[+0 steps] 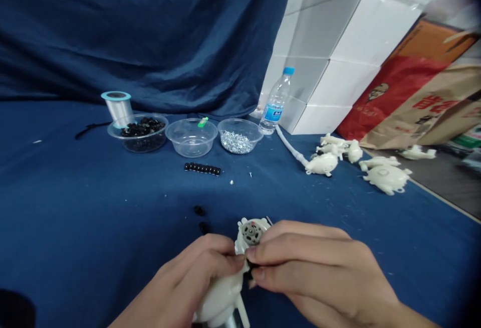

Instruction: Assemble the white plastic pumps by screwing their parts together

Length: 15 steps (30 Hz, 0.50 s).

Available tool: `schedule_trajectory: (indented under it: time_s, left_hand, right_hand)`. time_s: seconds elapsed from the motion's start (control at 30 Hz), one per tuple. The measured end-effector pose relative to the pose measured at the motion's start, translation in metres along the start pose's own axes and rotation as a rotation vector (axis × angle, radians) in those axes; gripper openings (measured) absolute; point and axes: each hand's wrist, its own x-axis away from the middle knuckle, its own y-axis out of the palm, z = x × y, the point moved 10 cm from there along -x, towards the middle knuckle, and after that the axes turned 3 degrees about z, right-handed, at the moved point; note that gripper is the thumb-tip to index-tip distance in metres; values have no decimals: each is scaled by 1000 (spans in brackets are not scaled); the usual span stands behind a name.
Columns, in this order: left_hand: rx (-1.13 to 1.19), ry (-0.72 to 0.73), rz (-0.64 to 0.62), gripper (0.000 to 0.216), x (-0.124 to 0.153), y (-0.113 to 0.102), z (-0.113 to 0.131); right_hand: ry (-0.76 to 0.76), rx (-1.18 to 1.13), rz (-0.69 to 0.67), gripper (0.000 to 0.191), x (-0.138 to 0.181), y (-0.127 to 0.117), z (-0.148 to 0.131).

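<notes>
From the head view we look down on the left hand [199,273] and the right hand [311,268], close together at the near edge of the blue cloth-covered worktop [93,192]; between them sits a moulded white plastic body [220,295] with a small metal motor [251,232] at its far end. The left hand curls narrowly around the body's near part, while the right hand's fingertips [251,254] pinch in from the right, just below the motor; the body's long axis tilts from near left to far right, and the left hand lies nearer its bulk. Two black beads [199,210] lie just left of the motor; farther off stand a spool of clear line [117,107], a bowl of black beads [143,135], a clear bowl [191,137] and a bowl of small screws [238,135]; a row of black beads [202,169] lies before them, a water bottle [277,102] stands far right of them, and more white plastic bodies [387,177] lie to the right.
</notes>
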Motion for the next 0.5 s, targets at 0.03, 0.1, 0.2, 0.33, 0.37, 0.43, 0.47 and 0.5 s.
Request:
schedule_trajectory:
  time_s: [0.03, 0.1, 0.2, 0.33, 0.37, 0.43, 0.47, 0.5]
  left_hand:
    - [-11, -3, 13, 31, 0, -1, 1]
    - [-1, -12, 41, 34, 1, 1, 1]
    - [75, -80, 134, 38, 5, 4, -6]
    - [213, -165, 239, 41, 11, 4, -13]
    - [225, -161, 238, 37, 11, 3, -11]
    - [201, -133, 235, 32, 9, -2, -7]
    - [181, -116, 235, 33, 7, -5, -5]
    - [156, -90, 229, 33, 5, -8, -3]
  right_hand:
    - [-18, -2, -14, 21, 0, 0, -1]
    - [-6, -74, 9, 21, -2, -2, 3]
    - [117, -279, 120, 20, -2, -3, 21]
    - [323, -684, 331, 14, 7, 6, 46]
    - [367, -784, 376, 13, 10, 10, 50]
    - [427, -932, 456, 14, 15, 17, 54]
    - [450, -973, 489, 16, 17, 19, 56]
    - [464, -983, 517, 19, 18, 19, 57]
